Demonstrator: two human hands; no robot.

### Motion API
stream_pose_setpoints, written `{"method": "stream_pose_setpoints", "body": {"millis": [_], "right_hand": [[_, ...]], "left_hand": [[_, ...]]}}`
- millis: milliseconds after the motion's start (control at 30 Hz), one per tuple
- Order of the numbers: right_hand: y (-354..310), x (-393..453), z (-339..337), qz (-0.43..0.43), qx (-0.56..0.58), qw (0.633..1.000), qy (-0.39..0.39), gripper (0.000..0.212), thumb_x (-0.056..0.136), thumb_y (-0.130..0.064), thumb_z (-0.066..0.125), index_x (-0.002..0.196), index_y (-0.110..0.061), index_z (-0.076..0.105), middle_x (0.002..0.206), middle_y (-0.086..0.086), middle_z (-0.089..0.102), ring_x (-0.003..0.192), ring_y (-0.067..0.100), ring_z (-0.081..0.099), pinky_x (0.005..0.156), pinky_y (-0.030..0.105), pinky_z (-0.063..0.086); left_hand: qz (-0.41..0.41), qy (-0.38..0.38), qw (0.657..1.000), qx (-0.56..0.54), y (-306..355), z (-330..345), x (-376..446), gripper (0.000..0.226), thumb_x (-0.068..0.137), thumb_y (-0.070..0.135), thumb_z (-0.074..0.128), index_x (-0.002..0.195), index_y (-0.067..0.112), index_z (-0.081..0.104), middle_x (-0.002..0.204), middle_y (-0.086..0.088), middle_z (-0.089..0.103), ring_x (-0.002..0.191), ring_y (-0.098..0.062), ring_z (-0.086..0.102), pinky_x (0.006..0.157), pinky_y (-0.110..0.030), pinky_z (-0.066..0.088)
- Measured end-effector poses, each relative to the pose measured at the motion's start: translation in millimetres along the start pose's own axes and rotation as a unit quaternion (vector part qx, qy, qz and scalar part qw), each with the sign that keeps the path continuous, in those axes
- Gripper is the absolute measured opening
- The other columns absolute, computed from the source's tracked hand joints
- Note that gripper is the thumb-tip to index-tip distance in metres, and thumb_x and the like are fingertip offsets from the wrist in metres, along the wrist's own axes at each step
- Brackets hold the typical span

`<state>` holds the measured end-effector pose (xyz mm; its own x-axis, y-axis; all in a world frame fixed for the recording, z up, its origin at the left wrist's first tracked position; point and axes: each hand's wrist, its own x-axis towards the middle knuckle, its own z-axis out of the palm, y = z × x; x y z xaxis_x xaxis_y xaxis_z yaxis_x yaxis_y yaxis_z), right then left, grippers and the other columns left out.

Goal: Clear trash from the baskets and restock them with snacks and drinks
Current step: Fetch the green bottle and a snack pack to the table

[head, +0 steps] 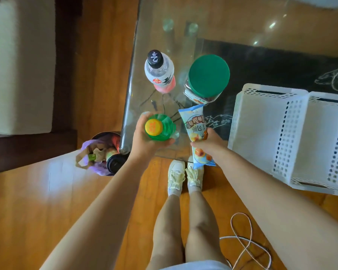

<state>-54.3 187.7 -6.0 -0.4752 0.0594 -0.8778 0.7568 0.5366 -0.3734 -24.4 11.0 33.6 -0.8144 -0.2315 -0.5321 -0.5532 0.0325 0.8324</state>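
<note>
Left hand (pixel 144 139) grips a green bottle (pixel 160 126), right hand (pixel 209 143) grips a snack packet (pixel 195 125); a jar (pixel 207 78) and second bottle (pixel 159 73) stand beyond, baskets (pixel 293 133) right.

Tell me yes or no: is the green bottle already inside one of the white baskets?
No. The left hand grips the green bottle over the glass table's corner, apart from the white baskets.

2 baskets (pixel 293 133) sit right of the jar (pixel 207 78) and bottle (pixel 160 71).
</note>
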Motion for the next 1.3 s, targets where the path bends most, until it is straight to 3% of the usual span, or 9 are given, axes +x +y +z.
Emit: {"method": "stream_pose_setpoints", "body": {"millis": [167,267,400,567,633,700,800,1100,1300], "right_hand": [[1,14,6,-0.014,-0.038,0.999,0.012,0.039,0.083,-0.021,0.061,0.121,-0.015,0.05,0.122,0.007,0.059,0.104,0.024,0.058,0.077,0.023,0.041],[3,17,7,-0.014,-0.059,0.998,0.012,0.037,0.086,-0.02,0.057,0.122,-0.015,0.05,0.125,0.008,0.058,0.113,0.027,0.054,0.08,0.027,0.037],[6,13,2,-0.033,-0.077,0.996,0.027,0.039,0.085,-0.017,0.058,0.124,-0.014,0.052,0.127,0.008,0.058,0.114,0.027,0.054,0.08,0.024,0.037],[17,-18,-22,-0.039,-0.049,0.998,0.014,0.056,0.083,-0.014,0.063,0.135,-0.012,0.043,0.139,0.01,0.049,0.124,0.027,0.048,0.1,0.038,0.043],[26,-40,-34,-0.041,-0.042,0.998,0.011,0.053,0.085,-0.013,0.061,0.134,-0.015,0.043,0.139,0.009,0.048,0.124,0.026,0.049,0.096,0.036,0.042],[35,-63,-46,-0.034,-0.033,0.999,0.006,0.045,0.086,-0.011,0.058,0.13,-0.015,0.048,0.136,0.01,0.051,0.119,0.024,0.051,0.091,0.033,0.041],[46,-96,-60,-0.005,-0.01,1.0,-0.011,0.034,0.089,-0.008,0.053,0.123,-0.014,0.053,0.127,0.011,0.056,0.104,0.022,0.054,0.092,0.037,0.045],[37,-178,-36,0.031,-0.112,0.991,-0.066,0.029,0.091,-0.006,0.048,0.119,-0.008,0.054,0.086,0.01,0.061,0.071,0.017,0.056,0.055,0.024,0.042],[15,-226,56,-0.038,-0.293,0.94,-0.169,0.028,0.092,-0.006,0.046,0.119,-0.004,0.053,0.069,0.005,0.055,0.054,0.013,0.047,0.038,0.016,0.035]], "left_hand": [[-0.008,-0.019,0.999,-0.03,-7,0,-6,0.073,0.043,-0.002,0.078,0.096,0.045,0.058,0.115,-0.003,0.051,0.097,-0.006,0.055,0.064,-0.017,0.051],[-0.018,-0.014,0.999,-0.042,-5,1,-6,0.073,0.043,-0.003,0.078,0.101,0.036,0.053,0.119,-0.007,0.05,0.103,-0.014,0.053,0.073,-0.027,0.054],[-0.047,-0.007,0.998,-0.037,-5,3,-8,0.081,0.048,-0.012,0.078,0.113,0.028,0.052,0.109,0.007,0.056,0.095,-0.002,0.058,0.084,-0.034,0.051],[-0.162,0.058,0.984,-0.054,1,4,-24,0.095,0.065,-0.023,0.068,0.143,0.016,0.031,0.136,-0.007,0.048,0.116,-0.02,0.051,0.058,-0.017,0.055],[-0.199,0.049,0.978,-0.038,4,-3,-39,0.086,0.07,-0.017,0.067,0.142,0.014,0.032,0.133,-0.007,0.051,0.112,-0.018,0.055,0.056,-0.016,0.053],[-0.242,0.048,0.969,-0.022,8,-11,-60,0.071,0.078,-0.007,0.066,0.138,0.014,0.037,0.113,0.001,0.06,0.097,-0.013,0.058,0.067,-0.022,0.051],[-0.298,0.07,0.951,-0.046,14,-25,-99,0.031,0.088,0.005,0.059,0.116,0.019,0.056,0.098,0.001,0.062,0.099,-0.019,0.057,0.081,-0.032,0.045],[-0.352,0.2,0.899,-0.17,7,-68,-258,0.018,0.093,0.014,0.052,0.109,0.016,0.058,0.085,-0.002,0.063,0.064,-0.01,0.056,0.055,-0.021,0.042],[-0.364,0.356,0.785,-0.354,-42,-82,-381,0.02,0.093,0.003,0.049,0.111,0.005,0.055,0.076,-0.007,0.057,0.058,-0.014,0.051,0.041,-0.015,0.037]]}}
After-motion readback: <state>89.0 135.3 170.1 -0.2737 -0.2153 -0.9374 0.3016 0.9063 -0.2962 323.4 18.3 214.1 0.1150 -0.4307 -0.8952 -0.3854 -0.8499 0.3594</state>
